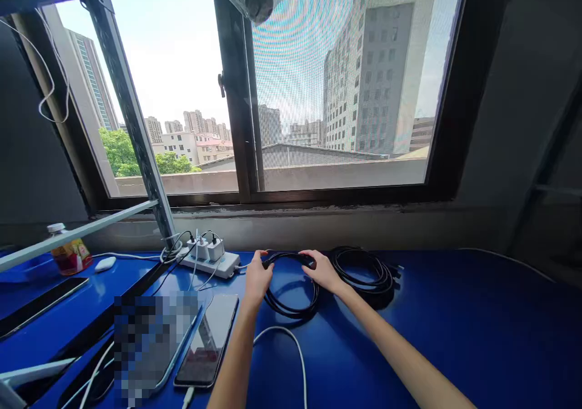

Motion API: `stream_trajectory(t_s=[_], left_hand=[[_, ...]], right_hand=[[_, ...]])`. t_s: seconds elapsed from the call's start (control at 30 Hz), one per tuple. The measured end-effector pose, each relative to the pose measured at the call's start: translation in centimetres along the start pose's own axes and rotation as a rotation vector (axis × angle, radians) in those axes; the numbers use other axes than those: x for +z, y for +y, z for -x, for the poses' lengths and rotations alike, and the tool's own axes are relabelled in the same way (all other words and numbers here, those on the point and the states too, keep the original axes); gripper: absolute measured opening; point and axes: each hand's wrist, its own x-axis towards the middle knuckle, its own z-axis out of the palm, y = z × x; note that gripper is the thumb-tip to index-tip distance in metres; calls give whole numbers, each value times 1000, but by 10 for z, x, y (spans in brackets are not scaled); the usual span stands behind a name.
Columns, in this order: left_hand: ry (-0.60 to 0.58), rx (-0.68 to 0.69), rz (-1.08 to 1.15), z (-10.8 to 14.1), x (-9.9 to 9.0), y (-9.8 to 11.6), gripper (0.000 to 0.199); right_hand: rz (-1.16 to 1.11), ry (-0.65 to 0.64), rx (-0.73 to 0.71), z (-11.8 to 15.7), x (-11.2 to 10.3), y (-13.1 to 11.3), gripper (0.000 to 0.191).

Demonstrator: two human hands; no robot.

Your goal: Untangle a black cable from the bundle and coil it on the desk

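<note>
A black cable loosely coiled into a ring (291, 313) is held between my two hands, its lower part close over the blue table (354, 366). My left hand (259, 275) is closed on the ring's upper left side, thumb and fingers pinching it. At the upper right, my right hand (320, 271) grips the same coil near a thicker black piece (307, 262). Just right of my right hand lies a second, thicker black cable coil (386, 279), which neither hand grips.
Left of my arm are a phone (207, 342) with a white cable, a power strip (225, 266) with chargers, a metal post (131, 106) and a bottle (70, 254). A white cable (295, 339) curves between my forearms. The window wall (318, 230) borders the table behind.
</note>
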Motion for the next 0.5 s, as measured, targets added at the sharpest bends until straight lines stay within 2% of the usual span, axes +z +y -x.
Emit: stream_trajectory(t_s=[0.13,0.27,0.4,0.5], left_hand=[[17,-29,-128,9,-1,-4,28],[74,70,-199,25,2,9,33],[-61,185,-181,36,17,19,23],[-161,215,-173,41,28,21,18]], right_hand=[[172,-93,-24,16,11,-7,45],[306,-125,-16,24,22,-13,47],[385,-68,10,29,28,-11,44],[412,5,9,34,26,-7,43]])
